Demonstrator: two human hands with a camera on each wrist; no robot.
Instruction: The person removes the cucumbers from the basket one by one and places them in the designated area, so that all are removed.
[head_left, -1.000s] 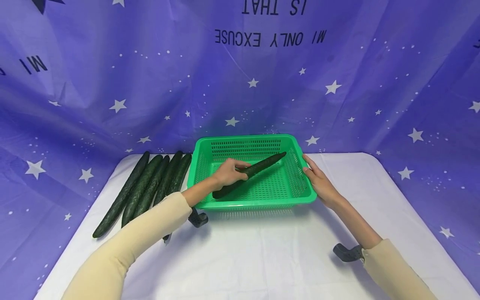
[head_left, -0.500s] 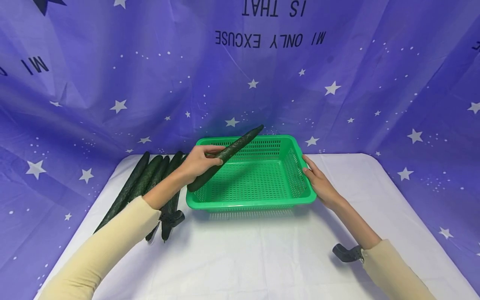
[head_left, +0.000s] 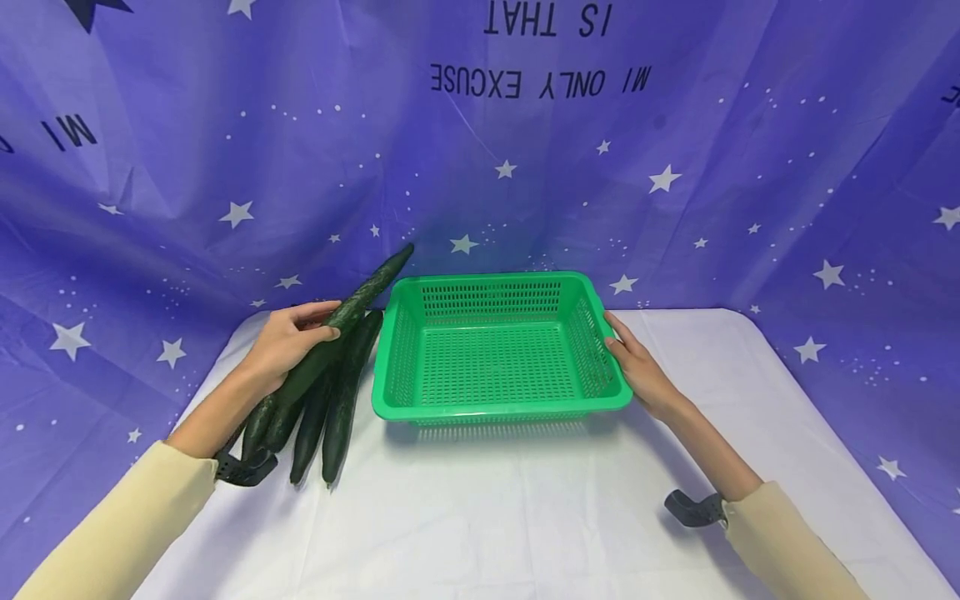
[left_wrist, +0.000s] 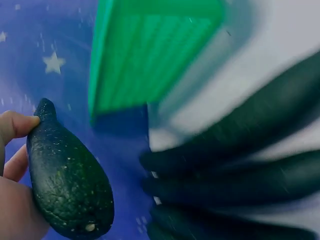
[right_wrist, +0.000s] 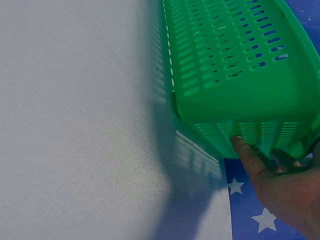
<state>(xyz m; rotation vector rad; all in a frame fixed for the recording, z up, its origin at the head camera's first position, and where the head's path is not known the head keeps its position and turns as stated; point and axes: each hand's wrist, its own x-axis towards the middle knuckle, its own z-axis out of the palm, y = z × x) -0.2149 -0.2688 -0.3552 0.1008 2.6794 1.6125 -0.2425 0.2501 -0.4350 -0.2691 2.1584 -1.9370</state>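
My left hand (head_left: 288, 343) grips a long dark green cucumber (head_left: 377, 287) around its middle, thumb on the near side. Its thin end points up and away, toward the backdrop. Several more cucumbers (head_left: 347, 408) lie side by side on the table under it, partly hidden by the hand and the held one. In the left wrist view the held cucumber (left_wrist: 70, 175) appears nearly end-on. To the right, a green perforated basket (head_left: 487, 411) has nothing in it. My right hand (head_left: 639, 365) holds the basket's right end, its fingers at the rim and outer wall.
A white cloth covers the table (head_left: 487, 517). Behind it hangs a purple curtain (head_left: 540, 183) with stars and lettering, close to the basket's far side. Each wrist wears a dark camera mount (head_left: 693, 508).
My left hand has carried the cucumber up out of the basket and leftward over the other cucumbers. The right hand and basket have hardly moved.
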